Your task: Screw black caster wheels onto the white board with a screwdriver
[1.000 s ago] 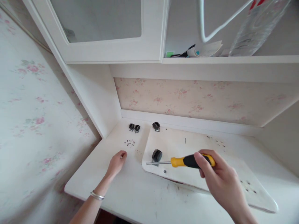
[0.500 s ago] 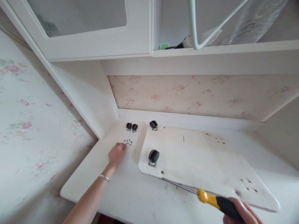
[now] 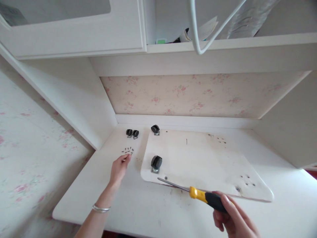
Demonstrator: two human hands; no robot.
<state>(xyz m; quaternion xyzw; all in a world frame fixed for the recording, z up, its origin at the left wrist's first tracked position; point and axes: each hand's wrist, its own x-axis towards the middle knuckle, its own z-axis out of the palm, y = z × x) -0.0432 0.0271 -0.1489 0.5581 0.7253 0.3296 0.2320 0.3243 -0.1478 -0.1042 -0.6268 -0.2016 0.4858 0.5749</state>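
Note:
My right hand (image 3: 230, 215) grips the black and yellow handle of a screwdriver (image 3: 198, 194). Its metal shaft points left over the front edge of a white board (image 3: 198, 162), the tip close to a caster (image 3: 156, 164) at the board's front left corner. Another caster (image 3: 155, 129) sits at the back left corner. My left hand (image 3: 119, 170), with a silver bangle on the wrist, has thumb and fingers pinched together just in front of several small dark screws (image 3: 127, 150). Whatever the fingertips hold is too small to make out.
Two loose casters (image 3: 132, 133) lie behind the screws on the white desk top (image 3: 86, 185). Dark holes (image 3: 247, 180) mark the board's right end. Overhead are a cabinet door (image 3: 74, 43) and a shelf (image 3: 223, 41), with a white bent rod (image 3: 199, 49) hanging in front.
My left hand has drawn back slightly from the screws, fingers still pinched. My right hand has brought the screwdriver up and left, its tip nearer the front caster. The view has shifted.

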